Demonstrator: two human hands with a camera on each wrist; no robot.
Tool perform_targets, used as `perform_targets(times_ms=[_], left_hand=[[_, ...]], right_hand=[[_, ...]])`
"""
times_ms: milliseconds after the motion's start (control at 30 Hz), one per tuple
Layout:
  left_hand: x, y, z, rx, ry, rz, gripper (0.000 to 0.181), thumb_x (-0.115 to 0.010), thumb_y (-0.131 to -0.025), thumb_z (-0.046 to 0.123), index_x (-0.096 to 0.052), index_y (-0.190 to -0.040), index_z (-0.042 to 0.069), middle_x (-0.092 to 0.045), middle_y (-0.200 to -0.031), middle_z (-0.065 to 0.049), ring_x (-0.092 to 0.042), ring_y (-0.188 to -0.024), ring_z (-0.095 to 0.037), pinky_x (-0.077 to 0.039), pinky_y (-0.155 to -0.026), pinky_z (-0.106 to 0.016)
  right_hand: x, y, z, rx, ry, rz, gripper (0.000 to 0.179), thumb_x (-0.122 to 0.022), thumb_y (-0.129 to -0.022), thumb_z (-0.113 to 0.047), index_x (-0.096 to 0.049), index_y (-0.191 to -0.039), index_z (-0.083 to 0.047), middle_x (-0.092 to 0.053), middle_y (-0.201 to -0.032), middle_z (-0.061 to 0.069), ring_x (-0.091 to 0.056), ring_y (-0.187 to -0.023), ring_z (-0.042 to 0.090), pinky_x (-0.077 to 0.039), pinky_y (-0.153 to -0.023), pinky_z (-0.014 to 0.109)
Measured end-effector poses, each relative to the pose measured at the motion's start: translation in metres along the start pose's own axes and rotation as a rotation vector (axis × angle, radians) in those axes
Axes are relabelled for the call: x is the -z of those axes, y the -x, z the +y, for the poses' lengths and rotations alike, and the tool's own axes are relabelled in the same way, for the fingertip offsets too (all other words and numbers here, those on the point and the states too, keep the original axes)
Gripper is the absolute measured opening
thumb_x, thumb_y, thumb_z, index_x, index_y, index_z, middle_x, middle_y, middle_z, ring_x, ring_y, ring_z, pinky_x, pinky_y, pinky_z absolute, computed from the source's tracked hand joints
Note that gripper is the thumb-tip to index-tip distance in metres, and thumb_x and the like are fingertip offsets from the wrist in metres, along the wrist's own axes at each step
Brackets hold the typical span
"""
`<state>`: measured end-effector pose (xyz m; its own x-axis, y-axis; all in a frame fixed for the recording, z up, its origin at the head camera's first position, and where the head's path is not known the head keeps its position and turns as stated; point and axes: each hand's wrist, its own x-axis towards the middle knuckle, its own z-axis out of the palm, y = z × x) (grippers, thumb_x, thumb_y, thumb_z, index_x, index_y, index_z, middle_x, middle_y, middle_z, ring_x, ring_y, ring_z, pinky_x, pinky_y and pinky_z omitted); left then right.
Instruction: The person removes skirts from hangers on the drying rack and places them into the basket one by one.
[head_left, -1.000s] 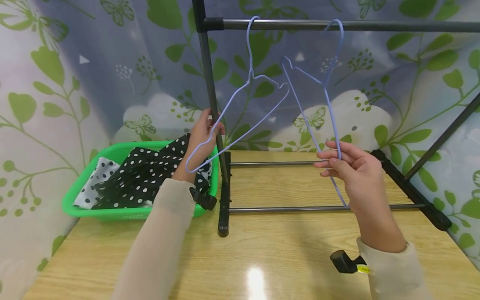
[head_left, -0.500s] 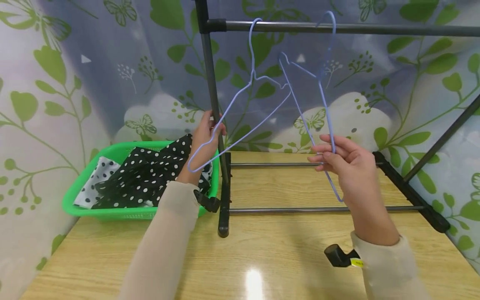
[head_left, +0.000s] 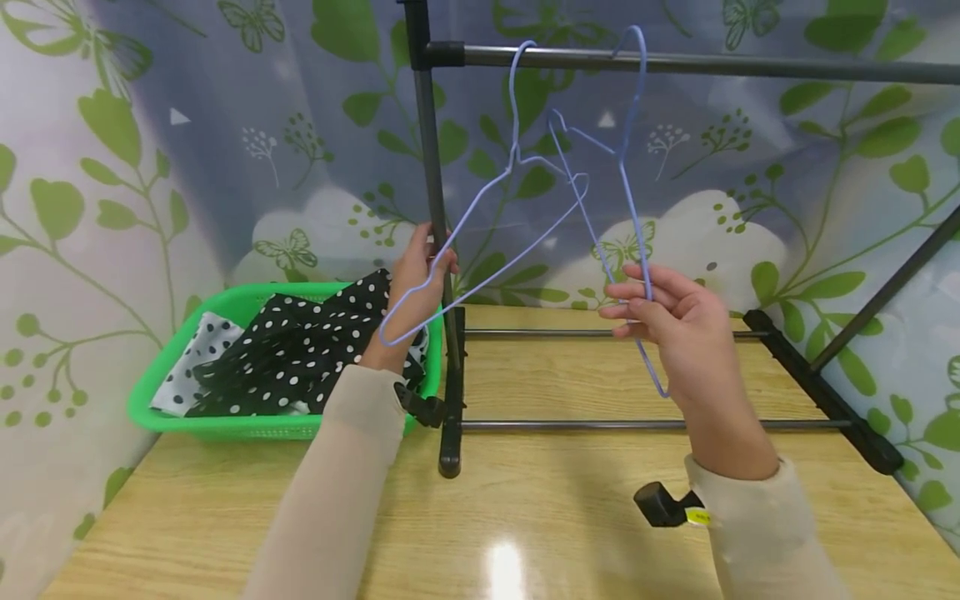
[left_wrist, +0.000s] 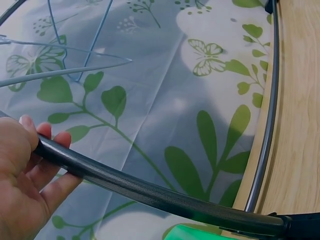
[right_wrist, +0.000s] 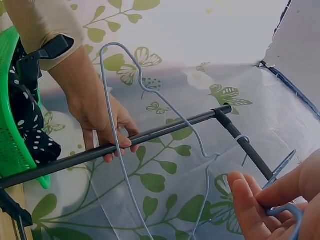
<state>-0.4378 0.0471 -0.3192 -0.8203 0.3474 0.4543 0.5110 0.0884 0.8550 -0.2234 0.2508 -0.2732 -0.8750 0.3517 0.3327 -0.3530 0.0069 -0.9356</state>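
My left hand (head_left: 411, 287) grips the dark upright post (head_left: 430, 142) at the left end of a metal clothes rack; in the left wrist view its fingers (left_wrist: 59, 162) lie round the post. A light blue wire clothes hanger (head_left: 515, 125) hangs from the rack's top rail (head_left: 750, 67), its lower left corner in front of my left wrist. To its right, a second blue hanger (head_left: 632, 200) has its hook over the rail and is turned partly edge-on. My right hand (head_left: 686, 333) pinches this one by its side wire between thumb and fingers. Their lower ends overlap in view.
A green plastic basket (head_left: 225, 427) holding black and white polka-dot cloth (head_left: 300, 350) stands left of the rack. Two lower bars (head_left: 570, 425) join the rack's black feet (head_left: 832, 392) on the wooden tabletop (head_left: 555, 517). A leaf-patterned curtain (head_left: 300, 125) hangs behind.
My right hand has moved left, bringing the second hanger closer to the first along the rail. My left hand keeps its grip on the post; the head view has shifted slightly.
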Motion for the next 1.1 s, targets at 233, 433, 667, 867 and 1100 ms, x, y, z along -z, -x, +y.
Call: perform_targets(times_ms=[233, 433, 667, 867, 1100], left_hand=[[0.0, 0.0, -0.001, -0.007, 0.024, -0.015, 0.025, -0.05, -0.099, 0.001, -0.049, -0.124, -0.002, -0.064, -0.093, -0.021, -0.063, -0.088, -0.037, -0.05, -0.084, -0.035], [0.001, -0.005, -0.009, -0.01, -0.013, -0.019, 0.028, -0.051, -0.099, 0.006, -0.049, -0.126, 0.0, -0.067, -0.097, -0.022, -0.066, -0.086, -0.031, -0.052, -0.082, -0.037], [0.003, -0.004, -0.009, 0.0, 0.03, -0.036, 0.029, -0.049, -0.1, 0.008, -0.048, -0.128, -0.001, -0.064, -0.099, -0.023, -0.064, -0.091, -0.036, -0.05, -0.086, -0.04], [0.004, -0.004, -0.009, 0.018, 0.015, -0.037, 0.032, -0.049, -0.1, 0.012, -0.048, -0.13, 0.001, -0.065, -0.1, -0.019, -0.065, -0.09, -0.029, -0.05, -0.086, -0.039], [0.002, -0.003, -0.01, 0.019, 0.009, -0.032, 0.03, -0.05, -0.1, 0.01, -0.05, -0.129, 0.003, -0.065, -0.099, -0.019, -0.065, -0.089, -0.028, -0.05, -0.085, -0.039]], right_hand=[[-0.006, -0.003, -0.002, -0.003, 0.03, -0.027, 0.028, -0.055, -0.097, 0.001, -0.054, -0.125, 0.005, -0.074, -0.095, 0.002, -0.072, -0.079, 0.013, -0.057, -0.067, 0.025], [-0.011, -0.006, -0.004, -0.018, 0.041, -0.018, 0.031, -0.054, -0.097, 0.002, -0.052, -0.127, 0.009, -0.074, -0.095, 0.002, -0.072, -0.08, 0.014, -0.057, -0.067, 0.026], [-0.018, -0.011, -0.005, -0.044, 0.05, -0.003, 0.034, -0.052, -0.098, 0.0, -0.05, -0.131, 0.009, -0.073, -0.096, 0.002, -0.072, -0.08, 0.014, -0.057, -0.068, 0.026], [-0.027, -0.014, -0.005, -0.065, 0.063, 0.004, 0.035, -0.05, -0.099, 0.0, -0.048, -0.133, 0.007, -0.072, -0.097, 0.0, -0.071, -0.08, 0.013, -0.057, -0.069, 0.025], [-0.04, -0.014, 0.0, -0.095, 0.117, -0.011, 0.036, -0.048, -0.1, 0.001, -0.046, -0.136, 0.005, -0.071, -0.097, -0.004, -0.071, -0.081, 0.011, -0.057, -0.07, 0.025]])
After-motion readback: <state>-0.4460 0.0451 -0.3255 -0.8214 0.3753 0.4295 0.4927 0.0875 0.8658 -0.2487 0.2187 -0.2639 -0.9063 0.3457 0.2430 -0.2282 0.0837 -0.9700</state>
